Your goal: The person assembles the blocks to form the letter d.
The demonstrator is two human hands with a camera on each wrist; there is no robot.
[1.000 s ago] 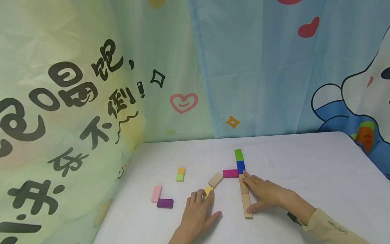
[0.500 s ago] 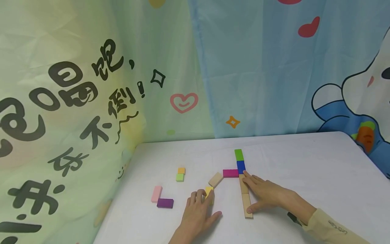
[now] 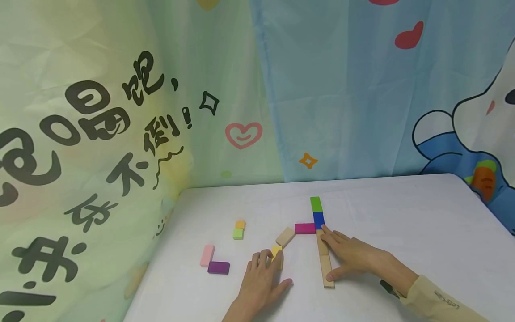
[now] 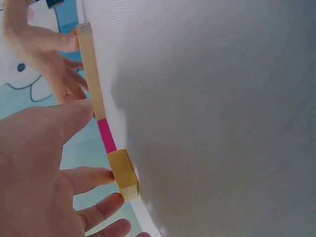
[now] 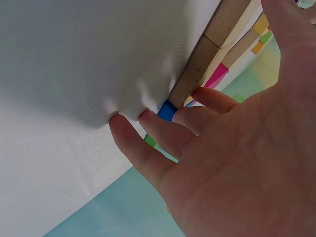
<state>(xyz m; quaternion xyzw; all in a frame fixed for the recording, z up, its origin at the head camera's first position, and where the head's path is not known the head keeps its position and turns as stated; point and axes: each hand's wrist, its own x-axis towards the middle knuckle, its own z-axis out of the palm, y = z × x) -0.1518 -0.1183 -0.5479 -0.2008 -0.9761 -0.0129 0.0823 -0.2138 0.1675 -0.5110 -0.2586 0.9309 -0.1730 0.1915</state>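
Note:
My left hand (image 3: 259,284) rests with its index fingertip on the yellow block (image 3: 277,253), thumb spread out to the right; the left wrist view shows two fingertips against that block (image 4: 123,170). Two wooden blocks (image 3: 324,257) lie end to end, and my right hand (image 3: 356,257) touches them along their right side with index finger and thumb. Beyond them in line come a blue block (image 3: 318,219) and a green block (image 3: 316,204). A magenta block (image 3: 305,228) juts left from the line, its left end by a tilted wooden block (image 3: 285,237).
On the left of the white table (image 3: 181,295) lie a pink block (image 3: 207,255) and a purple block (image 3: 219,268), set at an angle. Farther back, a small orange block (image 3: 240,224) adjoins a light green one (image 3: 238,234). A printed curtain (image 3: 322,89) hangs behind.

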